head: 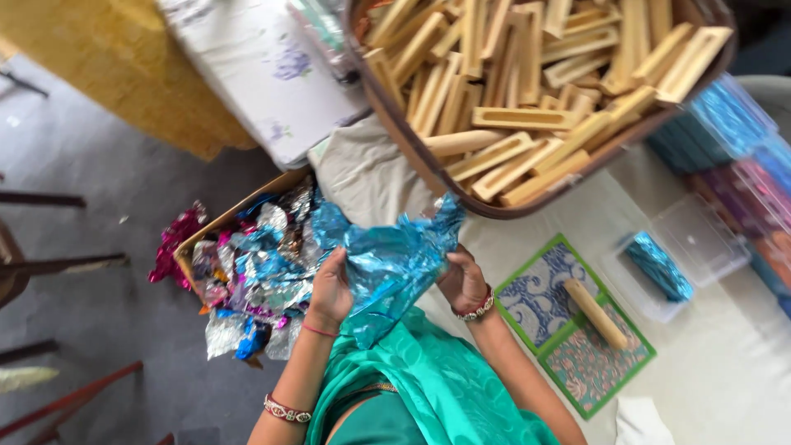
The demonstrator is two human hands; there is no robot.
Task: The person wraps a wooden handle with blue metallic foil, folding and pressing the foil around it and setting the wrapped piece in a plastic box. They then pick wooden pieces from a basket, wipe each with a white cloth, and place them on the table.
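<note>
A crumpled sheet of shiny blue foil (387, 259) is held up in front of me by both hands. My left hand (329, 288) pinches its left edge and my right hand (461, 280) grips its right edge. The sheet hangs over my green garment (428, 387). Just left of my left hand, a cardboard box (235, 216) holds a heap of crumpled foil pieces (247, 280) in silver, blue and pink.
A large brown basket (412, 144) full of wooden slotted blocks (527, 74) sits above the foil. A wooden stick (595, 313) lies on patterned cards (577, 330) at the right, beside a clear plastic box (700, 239) and a blue foil-wrapped piece (659, 265). Stacked coloured boxes (741, 140) stand far right.
</note>
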